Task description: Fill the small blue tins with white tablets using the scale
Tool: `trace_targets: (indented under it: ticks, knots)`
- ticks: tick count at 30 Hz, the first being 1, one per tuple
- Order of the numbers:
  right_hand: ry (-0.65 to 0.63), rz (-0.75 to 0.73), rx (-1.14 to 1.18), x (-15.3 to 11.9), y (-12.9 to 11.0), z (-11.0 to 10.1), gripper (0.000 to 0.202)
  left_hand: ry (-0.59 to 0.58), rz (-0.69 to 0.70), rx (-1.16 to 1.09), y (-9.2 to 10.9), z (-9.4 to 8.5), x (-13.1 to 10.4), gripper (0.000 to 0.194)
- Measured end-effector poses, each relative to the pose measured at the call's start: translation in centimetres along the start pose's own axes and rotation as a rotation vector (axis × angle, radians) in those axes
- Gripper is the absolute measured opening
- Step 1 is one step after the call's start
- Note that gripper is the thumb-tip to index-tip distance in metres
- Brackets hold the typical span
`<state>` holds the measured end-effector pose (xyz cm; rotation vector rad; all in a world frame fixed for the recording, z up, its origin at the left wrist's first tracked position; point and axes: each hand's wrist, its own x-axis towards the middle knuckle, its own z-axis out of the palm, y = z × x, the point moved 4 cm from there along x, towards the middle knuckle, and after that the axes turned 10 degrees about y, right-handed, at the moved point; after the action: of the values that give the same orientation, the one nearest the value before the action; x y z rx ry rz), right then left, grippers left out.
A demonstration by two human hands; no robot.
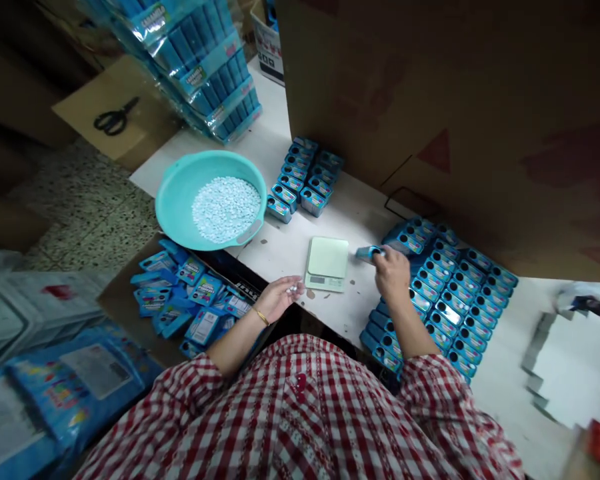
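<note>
A few small white candies (294, 289) lie on the fingers of my left hand (279, 300), which is palm up with its fingers half curled. Beside it on the table stands a pale digital kitchen scale (328, 257) with a bare top. My right hand (393, 273) grips a small blue box (365, 253) with a dark round opening, right of the scale. Rows of similar blue boxes (447, 313) stand close to that hand. At the left, a turquoise basin (173, 210) contains many white candies (225, 208).
More blue boxes (293, 175) stand behind the scale. An open carton below the basin holds loose blue packs (204, 289). Stacked clear packages (200, 73) rise at the back left, near scissors (116, 120) on a box. A large cardboard wall (460, 120) borders the table's back.
</note>
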<state>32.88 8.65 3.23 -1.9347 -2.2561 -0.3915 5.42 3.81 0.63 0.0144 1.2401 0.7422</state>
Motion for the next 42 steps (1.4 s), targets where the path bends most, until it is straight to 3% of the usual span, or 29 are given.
trace_targets:
  ticks: [4,8,10,15,18,22,29,32,36,39,42]
  knots:
    - [-0.101,-0.22,0.178,1.7,-7.0,-0.8,0.023,-0.058,-0.069,-0.103,-0.1,1.3,0.1,0.017]
    - [-0.113,-0.179,0.339,1.0,-10.3,-1.0,0.025,-0.066,-0.107,-0.162,-0.4,1.4,0.3,0.021]
    - [-0.119,-0.163,0.459,-0.5,-12.2,-1.6,0.028,-0.072,-0.118,-0.18,-0.8,1.0,0.3,0.025]
    - [-0.285,-0.254,0.702,-4.7,-18.7,-2.8,0.035,-0.013,-0.146,-0.154,-2.7,-1.1,-0.2,0.036]
    - [-0.318,-0.252,0.713,-5.5,-20.2,-2.7,0.028,0.039,-0.165,-0.184,-3.5,-2.6,-0.8,0.036]
    - [-0.33,-0.24,0.728,-5.3,-19.7,-2.4,0.021,0.062,-0.175,-0.203,-3.5,-3.3,-1.6,0.038]
    - [-0.315,-0.216,0.766,-4.7,-19.1,-2.3,0.018,0.073,-0.172,-0.229,-2.6,-2.4,-2.2,0.035]
    - [-0.279,-0.17,0.836,-4.3,-17.9,-2.6,0.02,0.029,-0.168,-0.215,-2.2,-1.2,-2.4,0.031]
    - [-0.099,0.005,1.002,-2.1,-14.3,-3.3,0.021,-0.114,-0.138,-0.166,-0.5,1.8,-2.7,0.032]
    - [0.004,0.113,0.918,0.4,-11.2,-3.0,0.022,-0.159,0.006,-0.089,2.0,3.4,-2.3,0.033]
    - [-0.011,0.055,0.761,2.0,-9.4,-1.6,0.025,-0.062,0.304,0.033,5.8,2.5,-0.8,0.034]
